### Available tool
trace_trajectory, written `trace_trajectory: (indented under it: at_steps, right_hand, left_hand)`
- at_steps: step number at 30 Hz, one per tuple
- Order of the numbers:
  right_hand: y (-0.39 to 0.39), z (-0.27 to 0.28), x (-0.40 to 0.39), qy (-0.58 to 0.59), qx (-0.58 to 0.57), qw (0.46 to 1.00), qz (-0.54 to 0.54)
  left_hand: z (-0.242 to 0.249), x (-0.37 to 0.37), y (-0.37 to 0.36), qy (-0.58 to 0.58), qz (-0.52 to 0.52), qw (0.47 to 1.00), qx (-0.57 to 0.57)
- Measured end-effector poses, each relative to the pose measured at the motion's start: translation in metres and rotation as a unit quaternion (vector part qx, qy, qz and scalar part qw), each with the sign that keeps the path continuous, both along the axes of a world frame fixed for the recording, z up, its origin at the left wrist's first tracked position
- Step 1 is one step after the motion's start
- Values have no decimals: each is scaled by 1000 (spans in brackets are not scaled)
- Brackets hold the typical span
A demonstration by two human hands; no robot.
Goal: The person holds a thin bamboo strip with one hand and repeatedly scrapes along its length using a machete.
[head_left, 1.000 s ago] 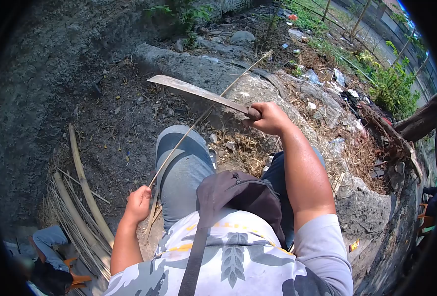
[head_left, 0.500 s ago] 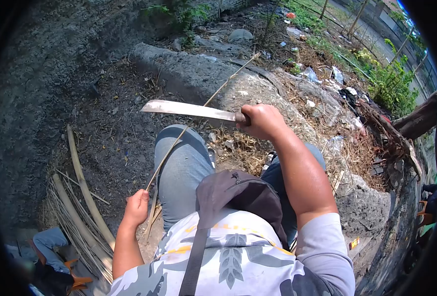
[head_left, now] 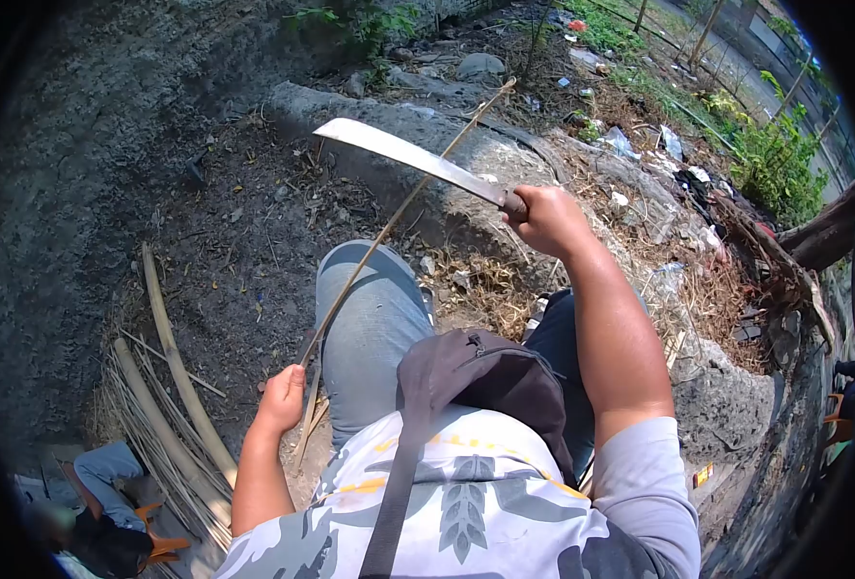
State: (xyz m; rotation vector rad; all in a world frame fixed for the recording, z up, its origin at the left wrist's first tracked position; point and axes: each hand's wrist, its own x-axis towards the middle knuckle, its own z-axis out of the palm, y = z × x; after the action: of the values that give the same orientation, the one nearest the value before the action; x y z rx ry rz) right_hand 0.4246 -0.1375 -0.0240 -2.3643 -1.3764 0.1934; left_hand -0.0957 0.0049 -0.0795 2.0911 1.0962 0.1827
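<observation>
A long machete [head_left: 403, 156] is gripped by its dark handle in my right hand [head_left: 548, 220], its blade pointing left and slightly up. My left hand [head_left: 283, 398] is closed around the lower end of a long thin bamboo strip [head_left: 381, 234]. The strip slants up over my left knee to the upper right, and the blade crosses it near its upper part. Whether the edge touches the strip cannot be made out.
Bamboo poles and thin strips [head_left: 169, 338] lie at lower left, near a seated person [head_left: 109, 482]. A large rock [head_left: 350, 116] stands ahead, with litter and dry grass to its right. A rough wall rises at left.
My right hand and the machete have moved up and right, and the blade now tilts upward toward its tip. The blade crosses the strip farther up. My left hand has shifted slightly right.
</observation>
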Motion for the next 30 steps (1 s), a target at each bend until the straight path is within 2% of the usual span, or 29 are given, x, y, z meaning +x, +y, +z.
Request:
trace_trajectory:
  at_steps: [3, 4, 7, 9, 11, 13, 15, 18, 22, 25, 26, 29, 30]
  right_hand:
    - [1, 23, -27, -72, -58, 988, 126]
    - [4, 13, -27, -116, -70, 977, 165]
    - [4, 24, -28, -131, -91, 972, 173]
    - [1, 14, -5, -93, -73, 987, 112]
    - [0, 1, 25, -22, -43, 998, -43]
    - [2, 3, 45, 20, -17, 981, -192]
    - [-3, -7, 55, 57, -15, 974, -220]
    - [-6, -4, 48, 40, -24, 974, -221]
    - [-8, 14, 32, 91, 21, 988, -126]
    - [-4, 11, 19, -13, 42, 999, 6]
    - [0, 3, 16, -81, 35, 995, 45]
    - [0, 24, 4, -191, 39, 978, 80]
    - [-3, 22, 10, -164, 23, 986, 29]
  left_hand:
    - [2, 11, -1, -3, -6, 1000, 0]
    - [5, 13, -1, 0, -7, 1000, 0]
    - [12, 12, 2, 6, -7, 1000, 8]
    - [12, 13, 3, 10, -9, 1000, 22]
    - [12, 12, 3, 17, -15, 999, 31]
    - [12, 14, 6, 21, -20, 999, 41]
    - [17, 22, 7, 23, -27, 998, 56]
    - [21, 24, 8, 22, -21, 999, 37]
    - [26, 22, 10, 21, -34, 998, 51]
    - [32, 17, 12, -3, -44, 998, 34]
    - [36, 16, 13, -4, -42, 998, 51]
    - [50, -11, 28, -6, -38, 999, 24]
    - [60, -26, 33, 16, -17, 1000, -7]
